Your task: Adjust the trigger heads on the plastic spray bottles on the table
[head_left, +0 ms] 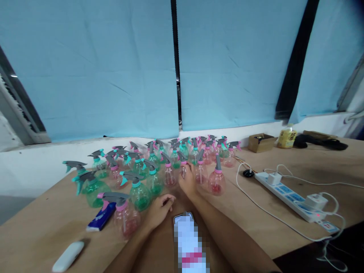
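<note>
My right hand (187, 180) has its fingers round a spray bottle (184, 170) with a pink collar and grey head, standing at the front of a crowded group. The hand covers much of that bottle. My left hand (161, 208) rests on the table with its fingers loosely curled, and nothing shows in it. Just left of it stand a green spray bottle (140, 197) and a pink spray bottle (127, 219). Another pink spray bottle (217, 182) stands to the right of my right hand. A phone (186, 231), partly pixelated, lies between my forearms.
Several more pink and green spray bottles reach back toward the wall. A blue packet (101, 217) and a white case (68, 257) lie at left. On the right are a power strip (287, 195) with cables, a cardboard box (261, 143) and a yellow-labelled bottle (286, 137).
</note>
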The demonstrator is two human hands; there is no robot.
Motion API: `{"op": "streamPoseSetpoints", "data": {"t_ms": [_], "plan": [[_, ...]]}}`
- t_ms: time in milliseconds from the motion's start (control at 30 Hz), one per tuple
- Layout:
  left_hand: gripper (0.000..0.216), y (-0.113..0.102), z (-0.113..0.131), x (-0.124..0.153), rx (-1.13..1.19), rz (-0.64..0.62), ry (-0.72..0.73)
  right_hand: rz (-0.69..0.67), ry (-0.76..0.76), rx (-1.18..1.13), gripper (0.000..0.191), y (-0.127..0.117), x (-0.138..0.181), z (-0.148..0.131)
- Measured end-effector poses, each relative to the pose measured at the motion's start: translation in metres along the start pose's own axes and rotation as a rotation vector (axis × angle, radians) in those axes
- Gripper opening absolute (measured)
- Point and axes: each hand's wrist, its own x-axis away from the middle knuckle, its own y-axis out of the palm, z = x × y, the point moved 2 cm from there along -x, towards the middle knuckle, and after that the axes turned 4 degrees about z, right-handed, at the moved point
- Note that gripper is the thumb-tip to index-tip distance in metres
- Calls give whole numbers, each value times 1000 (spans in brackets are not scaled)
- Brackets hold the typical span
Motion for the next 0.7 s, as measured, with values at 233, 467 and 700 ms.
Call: {"op": "streamPoseSetpoints", "data": {"t_ms": [233, 467, 700], "plan": [[43, 0, -5, -1, -4, 20, -5, 91, 139, -50, 49, -1, -2, -4], [44, 1, -3, -2, -33, 10, 2, -47, 272, -172, 47, -5, -15, -8], [43, 2, -4, -2, -17, 21, 9, -440, 474, -561, 21, 4, -19, -4]]}}
